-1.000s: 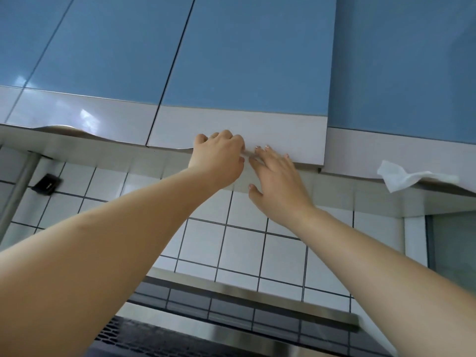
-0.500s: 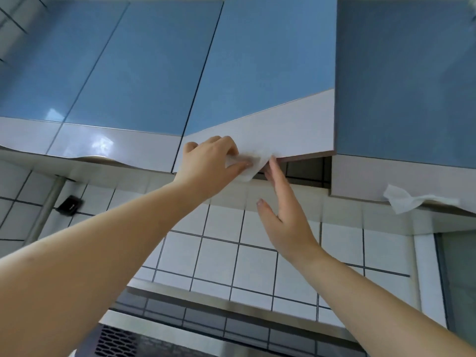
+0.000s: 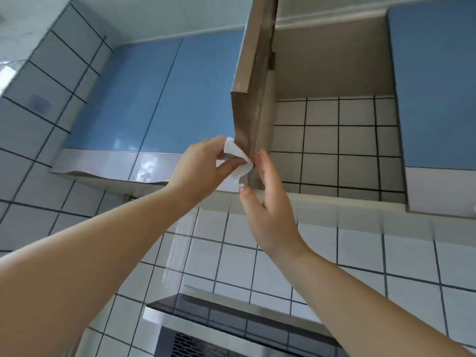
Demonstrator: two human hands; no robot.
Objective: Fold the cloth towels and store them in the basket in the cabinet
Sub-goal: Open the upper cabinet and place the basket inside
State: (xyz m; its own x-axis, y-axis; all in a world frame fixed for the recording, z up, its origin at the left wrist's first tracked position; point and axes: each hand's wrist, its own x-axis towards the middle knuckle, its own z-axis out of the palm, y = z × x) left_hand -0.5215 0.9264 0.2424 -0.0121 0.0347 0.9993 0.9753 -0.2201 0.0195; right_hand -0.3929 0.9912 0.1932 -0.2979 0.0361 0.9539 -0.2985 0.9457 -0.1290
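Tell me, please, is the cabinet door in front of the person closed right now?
No, the cabinet door is swung wide open, the left hand pinching a white tissue at its lower corner, with the tiled interior showing.

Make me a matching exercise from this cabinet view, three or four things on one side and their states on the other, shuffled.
Things:
1. cabinet door
2. left hand
3. right hand
4. white tissue

States:
A. fingers straight, beside the door's lower edge
B. swung open
C. pinched at the door's bottom corner
D. gripping something white

Pairs: 1-B, 2-D, 3-A, 4-C
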